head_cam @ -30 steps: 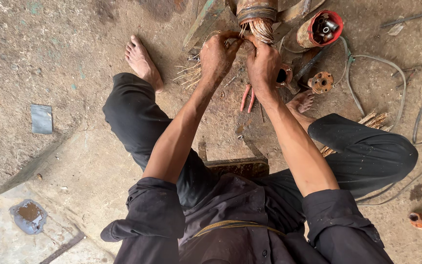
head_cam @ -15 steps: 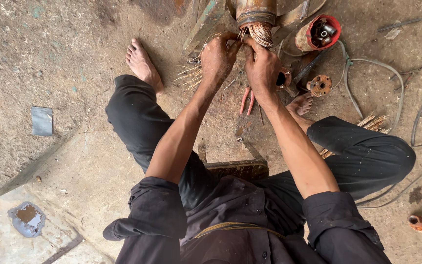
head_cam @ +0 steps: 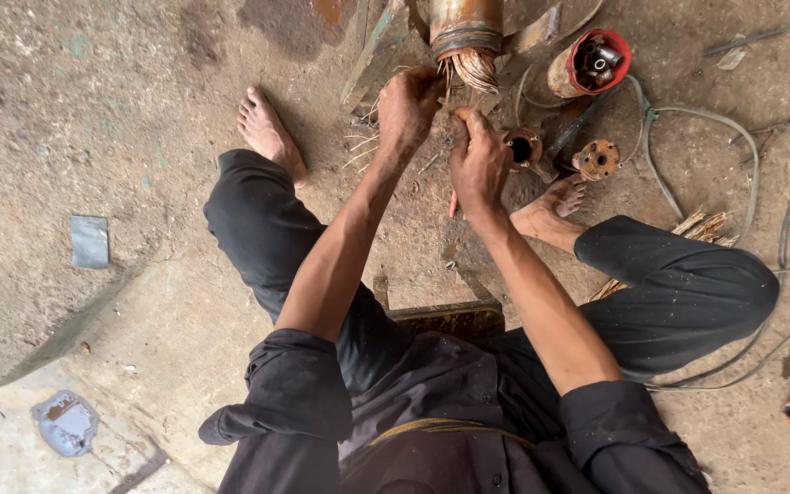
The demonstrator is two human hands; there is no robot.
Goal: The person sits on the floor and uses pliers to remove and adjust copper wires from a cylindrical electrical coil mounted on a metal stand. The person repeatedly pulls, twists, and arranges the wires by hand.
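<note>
Pulling copper winding strands point(head_cam: 474, 66) from the far motor stator point(head_cam: 464, 26), left hand point(head_cam: 408, 105) and right hand point(head_cam: 478, 160) apparently pinched wires; next needed a firm tug.

— What's the floor like?
— Bare, dusty brown dirt floor point(head_cam: 139, 110), dully lit, meeting a pale concrete slab point(head_cam: 11, 448) at its lower left corner.
— Any furniture?
— A low dark wooden stool point(head_cam: 450, 320).

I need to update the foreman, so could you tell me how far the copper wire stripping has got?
Done: loose copper strands lie by the right leg. In hand: left hand and right hand work at the copper winding sticking out of the metal cylinder. Left: most of that bundle remains inside.
</note>
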